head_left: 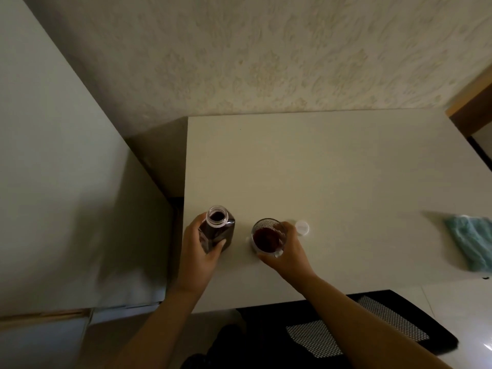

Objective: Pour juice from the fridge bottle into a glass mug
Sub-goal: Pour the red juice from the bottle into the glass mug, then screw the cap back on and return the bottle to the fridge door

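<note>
Your left hand (198, 245) is wrapped round the bottle (217, 229), which stands upright on the table (332, 169) near its left edge, neck open and pointing up, dark juice visible thru the mouth. Your right hand (288, 250) is curled round the mug (269, 235), fingers on its far and right side, thumb at the near rim by the handle; the mug sits upright too and already holds dark juice to what looks like a good level, tho the exact fill is hard to read from above. So both hands are closed on something, neither free. The relation that matters now: the cap (302, 227) lies flat on the table just beside the mug's right side, almost touching your right fingertips, well apart from the bottle and on the opposite side of the mug from it. That makes the right hand far nearer to the cap; the left would have to cross over the mug. My read: pouring looks done, and the next bit prob. needs you to let go of the mug, pick up the cap w/ the right, and carry it left over or round the mug to the bottle neck while the left steadies the bottle. Risk: clipping the mug rim en route. A blue cloth (472, 242) lies far right if anything spills.
</note>
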The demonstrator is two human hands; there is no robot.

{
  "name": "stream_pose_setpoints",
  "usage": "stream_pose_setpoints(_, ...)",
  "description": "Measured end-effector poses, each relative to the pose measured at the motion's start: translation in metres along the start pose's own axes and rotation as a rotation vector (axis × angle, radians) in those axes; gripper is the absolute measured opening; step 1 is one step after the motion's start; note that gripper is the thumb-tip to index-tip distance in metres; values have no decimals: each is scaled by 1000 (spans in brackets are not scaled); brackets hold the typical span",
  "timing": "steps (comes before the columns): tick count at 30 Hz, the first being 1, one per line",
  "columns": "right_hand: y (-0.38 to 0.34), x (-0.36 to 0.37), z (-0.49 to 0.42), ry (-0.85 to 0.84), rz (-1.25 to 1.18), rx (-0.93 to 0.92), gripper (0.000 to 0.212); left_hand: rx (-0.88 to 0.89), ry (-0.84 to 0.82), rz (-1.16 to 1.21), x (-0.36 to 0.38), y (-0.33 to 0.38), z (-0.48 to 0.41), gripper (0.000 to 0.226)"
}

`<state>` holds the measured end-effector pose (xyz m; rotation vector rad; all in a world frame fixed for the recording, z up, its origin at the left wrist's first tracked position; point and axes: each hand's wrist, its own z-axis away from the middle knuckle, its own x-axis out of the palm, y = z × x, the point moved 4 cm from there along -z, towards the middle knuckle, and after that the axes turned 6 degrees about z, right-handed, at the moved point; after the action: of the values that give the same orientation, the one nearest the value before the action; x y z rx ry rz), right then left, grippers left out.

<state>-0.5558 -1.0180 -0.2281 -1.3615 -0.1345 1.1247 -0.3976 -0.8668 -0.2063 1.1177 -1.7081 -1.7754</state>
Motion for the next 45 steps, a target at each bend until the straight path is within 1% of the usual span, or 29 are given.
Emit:
stream_pose_setpoints(3,1,1,0,-24,5,-1,81,2,-8,6,1,-1,0,75)
stream_pose_setpoints(7,14,-8,1,-120,115,-43,101,-15,-3,14,3,-6,1,74)
stream_pose_setpoints(8,18,-14,2,-130,147,-64,102,-17,-1,17,4,-7,1,73)
stream_pose_setpoints(12,26,-36,0,-94,168,-100,87,-24,-8,15,6,-13,2,71)
stream_pose_setpoints(17,19,-46,0,-131,201,-148,97,-15,-12,19,5,-16,4,71)
stream_pose_setpoints(19,20,-52,1,-130,197,-160,97,-6,-3,20,6,-16,5,71)
stream_pose_setpoints(21,22,-60,0,-94,182,-158,89,-7,1,17,7,-17,6,71)
stream_pose_setpoints(23,27,-69,-6,28,178,-127,69,-10,2,10,7,-17,7,72)
stream_pose_setpoints(25,32,-76,-20,167,294,-71,56,2,2,-6,8,-15,7,72)
stream_pose_setpoints(26,35,-76,-27,185,370,-36,55,8,1,-11,8,-15,7,72)
stream_pose_setpoints(28,42,-69,-40,132,491,19,57,-3,0,-11,7,-16,7,71)
stream_pose_setpoints(31,47,-56,-50,65,561,37,56,-27,-10,-3,8,-16,7,72)
stream_pose_setpoints(36,47,-48,-56,106,599,50,43,-25,-12,-10,7,-16,6,71)
stream_pose_setpoints(41,44,-49,-53,90,643,22,41,-24,-23,-34,7,-17,7,71)
stream_pose_setpoints(43,38,-51,-49,119,647,2,41,-3,-34,-81,5,-19,7,72)
stream_pose_setpoints(45,22,-55,-45,178,622,-56,41,29,-48,-130,4,-19,7,72)
